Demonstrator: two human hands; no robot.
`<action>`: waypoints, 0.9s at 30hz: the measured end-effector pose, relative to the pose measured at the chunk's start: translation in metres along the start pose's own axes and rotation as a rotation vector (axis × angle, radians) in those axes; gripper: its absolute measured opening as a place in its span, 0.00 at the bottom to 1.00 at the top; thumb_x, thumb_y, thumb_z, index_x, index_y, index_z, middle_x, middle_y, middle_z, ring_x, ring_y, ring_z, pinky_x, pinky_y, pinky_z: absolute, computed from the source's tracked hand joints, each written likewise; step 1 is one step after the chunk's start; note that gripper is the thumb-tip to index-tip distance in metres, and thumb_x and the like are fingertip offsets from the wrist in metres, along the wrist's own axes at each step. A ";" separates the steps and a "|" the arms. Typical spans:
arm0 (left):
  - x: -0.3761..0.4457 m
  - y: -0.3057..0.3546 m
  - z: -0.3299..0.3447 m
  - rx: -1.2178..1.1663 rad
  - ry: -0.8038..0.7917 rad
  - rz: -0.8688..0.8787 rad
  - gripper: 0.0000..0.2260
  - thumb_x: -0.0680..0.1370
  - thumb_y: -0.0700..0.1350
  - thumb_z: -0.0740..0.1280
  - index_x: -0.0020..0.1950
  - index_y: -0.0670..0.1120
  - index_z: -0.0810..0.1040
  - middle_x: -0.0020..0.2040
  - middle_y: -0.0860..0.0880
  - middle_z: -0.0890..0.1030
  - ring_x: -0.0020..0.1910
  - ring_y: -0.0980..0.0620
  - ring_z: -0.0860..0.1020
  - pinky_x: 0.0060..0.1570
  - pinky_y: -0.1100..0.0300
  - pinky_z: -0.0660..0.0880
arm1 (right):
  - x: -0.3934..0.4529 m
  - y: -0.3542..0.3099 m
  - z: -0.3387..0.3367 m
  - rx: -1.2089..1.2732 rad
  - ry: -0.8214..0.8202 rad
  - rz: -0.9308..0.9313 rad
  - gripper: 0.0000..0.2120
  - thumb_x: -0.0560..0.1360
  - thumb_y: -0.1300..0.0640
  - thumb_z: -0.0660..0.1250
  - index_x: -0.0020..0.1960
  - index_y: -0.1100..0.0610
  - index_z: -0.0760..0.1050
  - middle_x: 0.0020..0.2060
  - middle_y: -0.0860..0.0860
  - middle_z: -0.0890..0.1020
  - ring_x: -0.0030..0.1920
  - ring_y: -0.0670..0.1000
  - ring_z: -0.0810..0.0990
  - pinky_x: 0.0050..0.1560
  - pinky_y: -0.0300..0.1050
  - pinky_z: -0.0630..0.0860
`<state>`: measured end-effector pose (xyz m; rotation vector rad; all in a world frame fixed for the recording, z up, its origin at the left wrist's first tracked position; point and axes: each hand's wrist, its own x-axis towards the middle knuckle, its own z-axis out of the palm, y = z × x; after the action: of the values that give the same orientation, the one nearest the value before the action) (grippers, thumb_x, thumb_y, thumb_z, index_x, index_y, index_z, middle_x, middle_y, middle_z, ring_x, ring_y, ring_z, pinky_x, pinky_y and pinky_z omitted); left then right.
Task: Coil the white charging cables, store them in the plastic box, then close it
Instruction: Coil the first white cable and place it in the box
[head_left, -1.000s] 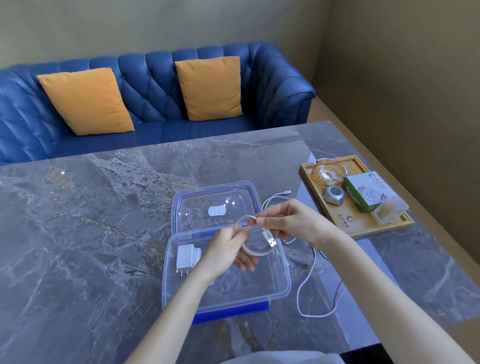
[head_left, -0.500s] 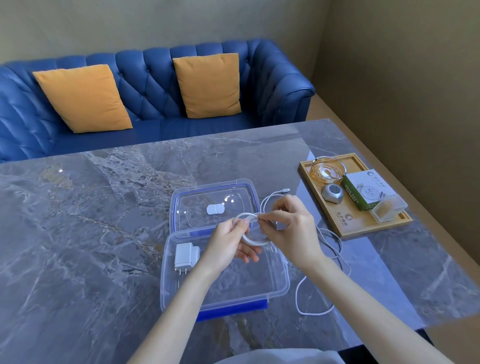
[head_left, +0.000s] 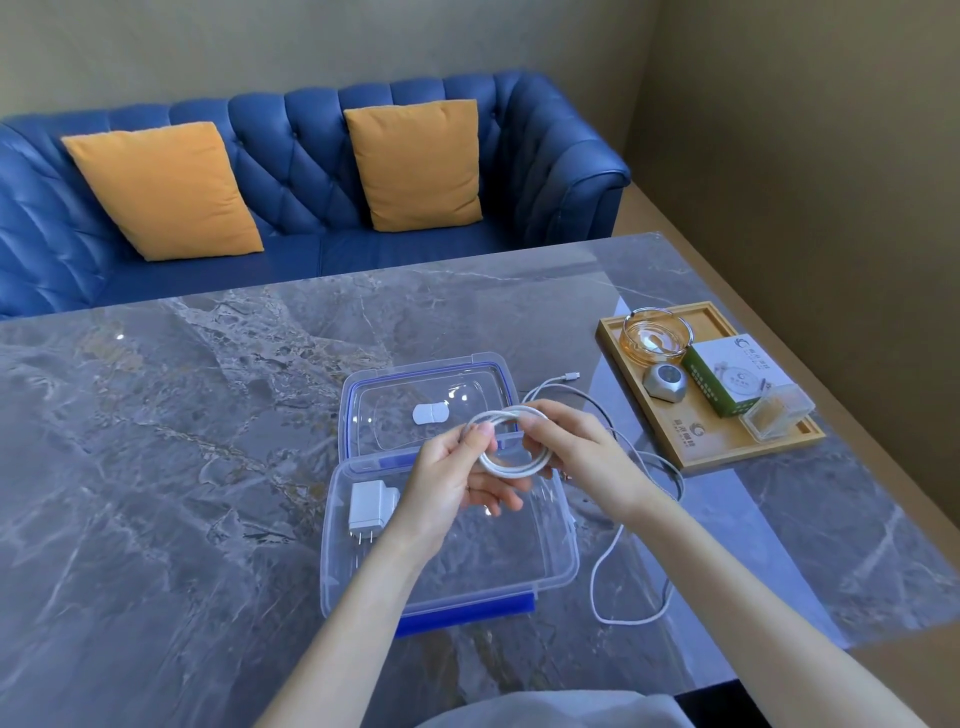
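Grey marble table (head_left: 208, 467), open plastic box (head_left: 563, 564), loose white cable (head_left: 618, 618), wooden tray (head_left: 691, 457), perhaps bamboo.

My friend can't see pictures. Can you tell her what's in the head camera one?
Two hands, left hand and right hand, hold a coiled white cable above an open plastic box with a white charger plug inside. The rest of the cable trails over a grey marble table.

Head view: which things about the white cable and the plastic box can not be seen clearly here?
- White cable, head view: the plug end inside the coil is hidden by the left hand and right hand.
- Whether the loose cable on the table is one cable or two: the right forearm covers it.
- Plastic box: the front floor is covered by the left forearm.
- Green carton: print too small.
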<state>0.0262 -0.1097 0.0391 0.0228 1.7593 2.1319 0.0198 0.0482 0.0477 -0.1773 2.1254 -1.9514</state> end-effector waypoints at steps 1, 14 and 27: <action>0.000 0.001 -0.002 -0.036 -0.004 -0.005 0.11 0.79 0.47 0.57 0.38 0.45 0.68 0.27 0.43 0.83 0.21 0.49 0.78 0.21 0.65 0.71 | 0.000 -0.001 -0.001 0.042 -0.012 0.018 0.14 0.80 0.55 0.56 0.43 0.54 0.78 0.28 0.46 0.67 0.27 0.43 0.64 0.29 0.35 0.64; -0.002 0.019 -0.051 0.331 -0.480 -0.278 0.12 0.74 0.52 0.61 0.35 0.47 0.68 0.31 0.46 0.84 0.26 0.50 0.81 0.25 0.65 0.73 | -0.005 -0.009 -0.024 -0.290 -0.371 0.171 0.16 0.73 0.48 0.67 0.30 0.54 0.72 0.25 0.48 0.65 0.27 0.46 0.62 0.30 0.37 0.60; -0.002 -0.043 -0.054 0.325 0.059 -0.389 0.11 0.77 0.49 0.62 0.39 0.44 0.73 0.31 0.48 0.81 0.32 0.47 0.84 0.28 0.63 0.78 | 0.008 0.043 0.013 -0.989 -0.186 0.030 0.18 0.78 0.48 0.58 0.44 0.61 0.77 0.41 0.58 0.80 0.43 0.58 0.77 0.42 0.50 0.74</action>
<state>0.0265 -0.1552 -0.0133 -0.2763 1.9397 1.5779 0.0192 0.0383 0.0029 -0.4629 2.7095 -0.6701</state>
